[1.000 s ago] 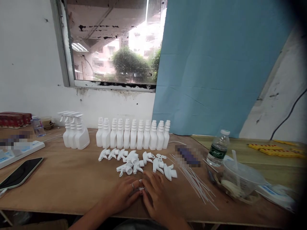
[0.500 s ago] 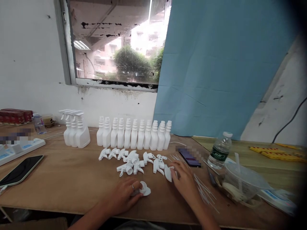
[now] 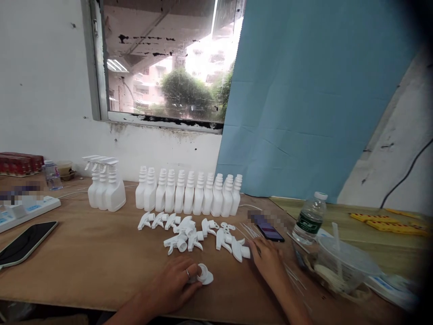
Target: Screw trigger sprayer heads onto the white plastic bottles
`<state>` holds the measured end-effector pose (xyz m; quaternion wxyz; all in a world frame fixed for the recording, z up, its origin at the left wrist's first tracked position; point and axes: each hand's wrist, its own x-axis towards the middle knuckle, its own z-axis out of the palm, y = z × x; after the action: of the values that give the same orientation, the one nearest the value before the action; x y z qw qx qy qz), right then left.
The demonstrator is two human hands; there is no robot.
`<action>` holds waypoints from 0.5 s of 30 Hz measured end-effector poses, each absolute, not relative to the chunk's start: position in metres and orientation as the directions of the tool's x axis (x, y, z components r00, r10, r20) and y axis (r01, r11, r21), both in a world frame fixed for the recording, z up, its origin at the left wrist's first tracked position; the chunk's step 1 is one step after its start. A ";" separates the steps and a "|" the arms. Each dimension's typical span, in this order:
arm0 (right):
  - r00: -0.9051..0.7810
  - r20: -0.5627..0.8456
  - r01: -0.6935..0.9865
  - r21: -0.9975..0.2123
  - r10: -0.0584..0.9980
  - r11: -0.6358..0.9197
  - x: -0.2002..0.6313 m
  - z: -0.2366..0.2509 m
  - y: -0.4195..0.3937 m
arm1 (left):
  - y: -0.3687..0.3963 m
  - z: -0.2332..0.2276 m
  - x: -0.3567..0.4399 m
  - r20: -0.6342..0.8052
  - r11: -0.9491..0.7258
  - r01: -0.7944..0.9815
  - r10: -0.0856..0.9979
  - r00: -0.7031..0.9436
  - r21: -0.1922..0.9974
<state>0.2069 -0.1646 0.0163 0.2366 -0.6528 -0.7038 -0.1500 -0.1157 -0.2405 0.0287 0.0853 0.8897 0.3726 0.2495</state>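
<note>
My left hand (image 3: 181, 277) rests low over the table, its fingers closed around a white spray trigger head (image 3: 205, 275) whose round collar faces up. To the right, my right hand (image 3: 267, 259) reaches forward with its fingers extended and nothing seen in them. Just left of its fingertips lies another trigger head (image 3: 239, 249). Thin white dip tubes (image 3: 248, 231) are spread beyond and under the right hand, partly covered by it. More loose trigger heads (image 3: 184, 230) lie between my hands and the bottles, with small white rings (image 3: 224, 225) among them.
White spray bottles without heads (image 3: 189, 194) stand in a row; several with heads (image 3: 106, 185) stand left. A phone (image 3: 269, 227), a water bottle (image 3: 309, 219) and a lidded plastic bowl (image 3: 345, 255) are at right. Another phone (image 3: 27, 241) and a power strip (image 3: 32, 212) lie left.
My right hand has moved right, off the nearest trigger head, which now shows whole on the table. The left hand keeps its hold almost unmoved.
</note>
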 end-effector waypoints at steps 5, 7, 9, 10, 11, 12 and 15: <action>0.023 0.355 0.989 -0.146 0.935 0.032 0.232 0.037 -0.154 | -0.240 0.029 -0.116 0.376 -0.685 0.613 0.729 0.573 0.394; 0.051 0.261 0.986 -0.166 0.964 -0.008 0.237 0.044 -0.152 | -0.239 0.028 -0.116 0.370 -0.682 0.612 0.732 0.573 0.402; 0.066 0.217 0.985 -0.172 0.974 -0.028 0.238 0.046 -0.150 | -0.240 0.027 -0.117 0.363 -0.679 0.614 0.734 0.574 0.402; 0.068 0.213 0.984 -0.173 0.975 -0.030 0.237 0.046 -0.149 | -0.240 0.026 -0.117 0.357 -0.674 0.618 0.738 0.573 0.403; 0.068 0.213 0.984 -0.175 0.975 -0.031 0.236 0.044 -0.148 | -0.240 0.025 -0.118 0.349 -0.669 0.621 0.743 0.571 0.409; 0.070 0.218 0.984 -0.178 0.973 -0.031 0.234 0.042 -0.147 | -0.240 0.023 -0.118 0.345 -0.661 0.624 0.750 0.564 0.418; 0.087 0.249 0.980 -0.197 0.965 -0.037 0.231 0.035 -0.144 | -0.239 0.017 -0.117 0.339 -0.625 0.620 0.780 0.526 0.475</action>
<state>0.2306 -0.1441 0.0354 0.1589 -0.7197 -0.6754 -0.0236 -0.1171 -0.2391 0.0171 0.1493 0.8606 0.4067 0.2676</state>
